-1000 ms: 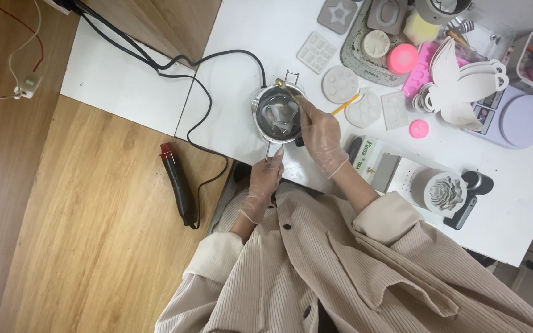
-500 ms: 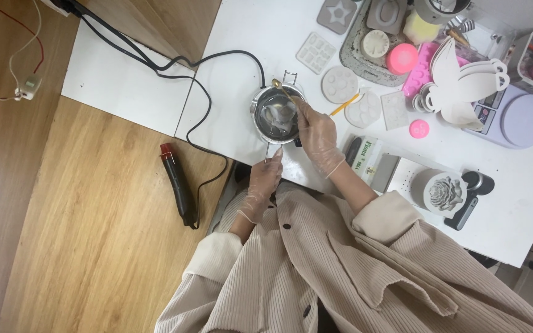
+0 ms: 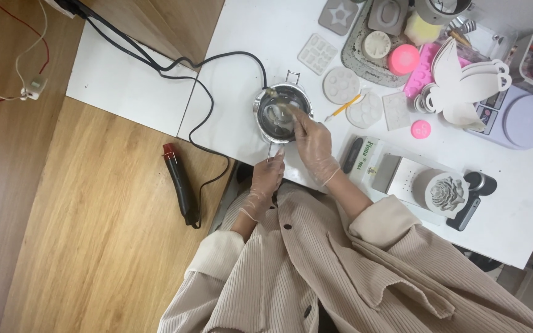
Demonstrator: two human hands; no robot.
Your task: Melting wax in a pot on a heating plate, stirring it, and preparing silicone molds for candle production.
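Note:
A small metal pot stands on the white table, with pale lumps in clear liquid inside. My right hand, in a clear glove, holds a thin gold spoon whose tip dips into the pot near its far rim. My left hand, also gloved, grips the pot's handle at the table's near edge.
A black cable runs from the pot across the table. A heat gun with a red tip lies on the wooden floor. Silicone moulds, a pink round mould, a lilac scale and a rose-shaped casting crowd the right side.
My right hand has shifted left and down over the pot, swinging the spoon's tip from the rim into the liquid. The left hand stays on the handle.

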